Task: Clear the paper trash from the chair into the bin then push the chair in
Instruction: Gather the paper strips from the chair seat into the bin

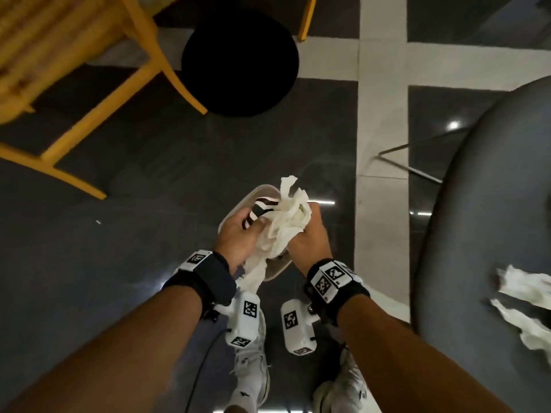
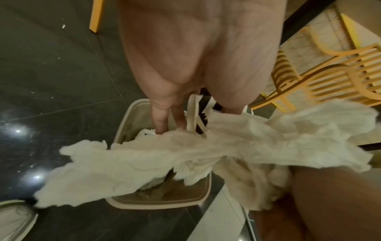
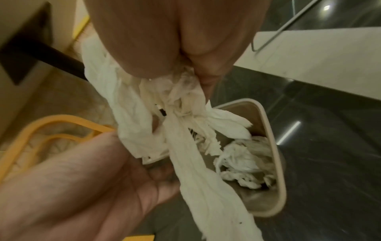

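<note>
Head view, looking down. I hold a wad of paper trash [image 1: 286, 225] in both hands directly above the open mouth of the bin [image 1: 235, 213], which stands on the dark floor [image 1: 134, 234] just in front of my shoes. My left hand [image 1: 238, 234] presses into the wad with fingers extended down toward the bin; my right hand [image 1: 310, 236] is curled round the wad and pinches its upper folds. A loose tail of tissue hangs past the bin's near rim. The right wrist view shows crumpled paper already lying inside the bin. Step in hand, as I judge it: the drop. The next move calls for both hands to loosen together, with the hanging tail fed inside the rim so that nothing lands on the floor. More paper scraps [image 1: 524, 305] lie at the right edge of the grey chair seat [image 1: 483, 204], so further trips are needed before I push the chair in. A yellow chair [image 1: 59, 55] stands well apart.
</note>
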`<action>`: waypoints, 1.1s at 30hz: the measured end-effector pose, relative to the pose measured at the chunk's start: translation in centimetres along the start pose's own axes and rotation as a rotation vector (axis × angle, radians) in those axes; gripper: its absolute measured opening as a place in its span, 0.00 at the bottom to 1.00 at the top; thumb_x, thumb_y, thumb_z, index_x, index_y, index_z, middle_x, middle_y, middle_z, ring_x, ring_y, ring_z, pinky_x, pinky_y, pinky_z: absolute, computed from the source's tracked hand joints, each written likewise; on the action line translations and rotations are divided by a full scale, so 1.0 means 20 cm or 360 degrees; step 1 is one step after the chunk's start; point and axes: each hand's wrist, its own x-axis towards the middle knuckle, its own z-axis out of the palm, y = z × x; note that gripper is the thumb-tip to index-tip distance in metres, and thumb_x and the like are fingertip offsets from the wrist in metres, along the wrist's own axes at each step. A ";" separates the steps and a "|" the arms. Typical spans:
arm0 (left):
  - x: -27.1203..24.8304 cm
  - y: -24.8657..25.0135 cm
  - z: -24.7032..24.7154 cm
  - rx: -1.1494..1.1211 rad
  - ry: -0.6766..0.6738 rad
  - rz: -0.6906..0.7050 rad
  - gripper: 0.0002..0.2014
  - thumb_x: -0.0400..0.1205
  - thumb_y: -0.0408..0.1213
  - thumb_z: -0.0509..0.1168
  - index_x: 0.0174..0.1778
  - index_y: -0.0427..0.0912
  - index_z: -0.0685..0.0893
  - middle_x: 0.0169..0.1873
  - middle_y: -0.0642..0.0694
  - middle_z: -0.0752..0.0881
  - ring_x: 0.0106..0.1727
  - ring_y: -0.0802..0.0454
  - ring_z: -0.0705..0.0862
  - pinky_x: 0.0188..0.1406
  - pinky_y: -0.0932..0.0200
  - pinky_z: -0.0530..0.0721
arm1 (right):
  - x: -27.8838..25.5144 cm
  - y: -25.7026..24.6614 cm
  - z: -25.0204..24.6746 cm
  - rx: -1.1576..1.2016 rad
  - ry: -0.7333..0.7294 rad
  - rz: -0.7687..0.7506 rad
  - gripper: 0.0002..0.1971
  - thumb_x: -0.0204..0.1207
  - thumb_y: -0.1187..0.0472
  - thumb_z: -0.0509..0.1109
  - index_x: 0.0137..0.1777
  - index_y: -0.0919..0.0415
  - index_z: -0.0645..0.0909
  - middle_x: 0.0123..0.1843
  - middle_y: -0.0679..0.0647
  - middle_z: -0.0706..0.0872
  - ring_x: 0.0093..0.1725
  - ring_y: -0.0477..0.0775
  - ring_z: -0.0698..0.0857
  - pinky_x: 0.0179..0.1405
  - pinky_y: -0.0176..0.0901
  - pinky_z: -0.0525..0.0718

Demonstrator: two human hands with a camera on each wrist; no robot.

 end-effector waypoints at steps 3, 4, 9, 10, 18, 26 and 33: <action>0.10 -0.10 0.00 0.0013 -0.0078 -0.0069 0.15 0.79 0.50 0.71 0.63 0.60 0.88 0.53 0.55 0.93 0.58 0.51 0.91 0.64 0.41 0.88 | 0.09 0.18 0.12 -0.0094 -0.0019 0.0102 0.24 0.74 0.50 0.77 0.66 0.50 0.71 0.52 0.37 0.80 0.55 0.43 0.84 0.46 0.33 0.81; 0.14 -0.13 0.00 -0.0025 -0.0133 -0.0117 0.17 0.76 0.51 0.71 0.61 0.62 0.87 0.54 0.57 0.92 0.59 0.51 0.90 0.64 0.42 0.88 | 0.12 0.24 0.15 -0.0087 -0.0059 0.0168 0.27 0.73 0.50 0.78 0.68 0.52 0.70 0.54 0.38 0.81 0.55 0.44 0.85 0.49 0.37 0.83; 0.31 -0.31 -0.06 0.0051 -0.0233 -0.0177 0.25 0.72 0.43 0.65 0.66 0.61 0.85 0.61 0.54 0.90 0.64 0.47 0.88 0.69 0.38 0.84 | 0.18 0.44 0.21 0.0060 -0.0188 0.0418 0.42 0.67 0.55 0.82 0.78 0.49 0.62 0.69 0.47 0.83 0.66 0.51 0.84 0.65 0.56 0.85; 0.32 -0.32 -0.07 0.0121 -0.0229 -0.0148 0.23 0.73 0.42 0.63 0.64 0.61 0.86 0.59 0.53 0.91 0.63 0.47 0.89 0.68 0.37 0.84 | 0.18 0.45 0.20 0.0109 -0.0214 0.0442 0.42 0.66 0.57 0.82 0.77 0.48 0.63 0.69 0.48 0.83 0.67 0.51 0.84 0.67 0.57 0.84; 0.25 -0.02 -0.04 0.0316 -0.0072 -0.0138 0.12 0.72 0.43 0.67 0.50 0.53 0.86 0.59 0.42 0.90 0.60 0.43 0.90 0.63 0.42 0.88 | 0.06 0.21 0.01 -0.0067 -0.0251 0.0511 0.30 0.73 0.58 0.78 0.75 0.56 0.74 0.67 0.52 0.84 0.64 0.52 0.84 0.69 0.49 0.80; -0.05 0.39 0.45 0.0993 -0.0421 0.0374 0.08 0.80 0.38 0.65 0.52 0.50 0.87 0.47 0.45 0.92 0.51 0.42 0.91 0.60 0.44 0.88 | -0.23 -0.03 -0.70 -0.0314 -0.0065 0.0236 0.18 0.69 0.48 0.63 0.58 0.48 0.82 0.50 0.51 0.92 0.51 0.56 0.91 0.58 0.57 0.88; -0.66 0.69 1.29 0.1515 -0.0943 0.0973 0.12 0.83 0.38 0.67 0.62 0.45 0.84 0.51 0.46 0.88 0.51 0.46 0.87 0.52 0.52 0.84 | -0.69 0.04 -1.70 -0.0311 0.0419 0.0249 0.13 0.76 0.53 0.69 0.58 0.52 0.84 0.47 0.48 0.91 0.47 0.52 0.91 0.55 0.57 0.88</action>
